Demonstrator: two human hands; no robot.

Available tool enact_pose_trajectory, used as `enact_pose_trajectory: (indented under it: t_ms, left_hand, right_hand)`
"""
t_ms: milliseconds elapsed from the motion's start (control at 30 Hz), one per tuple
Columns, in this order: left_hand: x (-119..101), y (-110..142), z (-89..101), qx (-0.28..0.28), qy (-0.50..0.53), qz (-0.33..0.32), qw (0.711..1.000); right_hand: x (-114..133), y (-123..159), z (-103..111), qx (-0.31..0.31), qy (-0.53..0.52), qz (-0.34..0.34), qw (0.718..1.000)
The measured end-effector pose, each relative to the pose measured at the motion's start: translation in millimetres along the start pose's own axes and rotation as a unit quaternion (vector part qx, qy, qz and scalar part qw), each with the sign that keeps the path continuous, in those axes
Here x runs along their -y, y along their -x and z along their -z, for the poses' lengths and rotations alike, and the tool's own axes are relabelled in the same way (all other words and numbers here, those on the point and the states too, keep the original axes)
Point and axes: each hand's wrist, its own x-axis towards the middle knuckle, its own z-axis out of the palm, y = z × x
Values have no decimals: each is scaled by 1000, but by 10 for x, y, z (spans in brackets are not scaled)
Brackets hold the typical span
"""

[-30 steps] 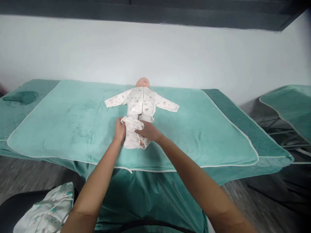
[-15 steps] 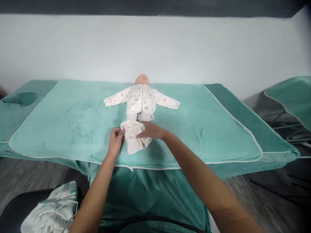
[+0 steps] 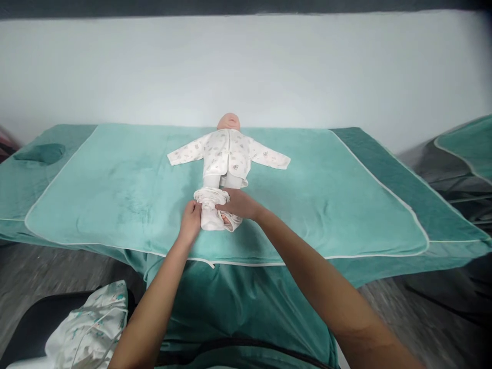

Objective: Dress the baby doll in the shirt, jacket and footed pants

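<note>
A baby doll (image 3: 229, 121) lies on its back, head toward the wall and feet toward me. It wears a white printed jacket (image 3: 217, 154) with both sleeves spread wide. White printed baby pants (image 3: 211, 218) are bunched around its lower legs, and a bit of a foot shows in the right leg opening. My left hand (image 3: 191, 220) pinches the pants' left edge between thumb and fingers. From the other side, my right hand (image 3: 240, 203) grips the bunched cloth, its fingertips partly hidden in the folds.
A light green sheet (image 3: 115, 179) with white piping covers the massage bed, which has a face hole (image 3: 40, 152) at the left end. On a black chair (image 3: 28, 323) at lower left lies printed cloth (image 3: 90, 323). A white wall (image 3: 246, 66) stands behind.
The left pant leg, which hung out long toward me, is now gathered shorter. Both hands stay on the pants. The whole view has shifted slightly.
</note>
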Motion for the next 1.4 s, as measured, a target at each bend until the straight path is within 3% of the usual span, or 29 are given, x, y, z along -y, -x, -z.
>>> enact_pose_trajectory:
  t_ms: [167, 300, 600, 767, 900, 1033, 1133, 1233, 1300, 1400]
  left_hand:
    - [-12, -299, -64, -48, -24, -54, 997]
    - [-1, -376, -88, -78, -37, -103, 991]
    - [2, -551, -89, -128, -35, -116, 984]
    - [-35, -560, 29, -65, -9, -104, 992]
    - [-47, -529, 98, 5, 29, -73, 997]
    - [-149, -592, 103, 34, 54, -52, 997]
    - [-325, -720, 44, 39, 50, -71, 996]
    - [-542, -862, -108, 77, -41, -144, 986]
    - [-670, -913, -247, 92, -159, -194, 964]
    - [-795, -884, -442, 64, -327, -245, 910]
  right_hand:
    - [-44, -17, -79, -37, -11, 6, 999]
    - [-55, -49, -122, -57, -9, -24, 998]
    - [-21, -70, -176, -106, -69, -76, 989]
    - [-75, -3, 5, -88, -106, -38, 990]
    - [-222, -34, 160, -186, -206, 56, 959]
    - [-346, -180, 160, -233, -245, 60, 939]
    - [-405, -264, 150, -284, -173, 59, 941]
    - [-459, -299, 174, -344, 12, 67, 936]
    - [-486, -322, 186, -348, 114, 37, 930]
    - [-493, -387, 162, -315, 176, -8, 932]
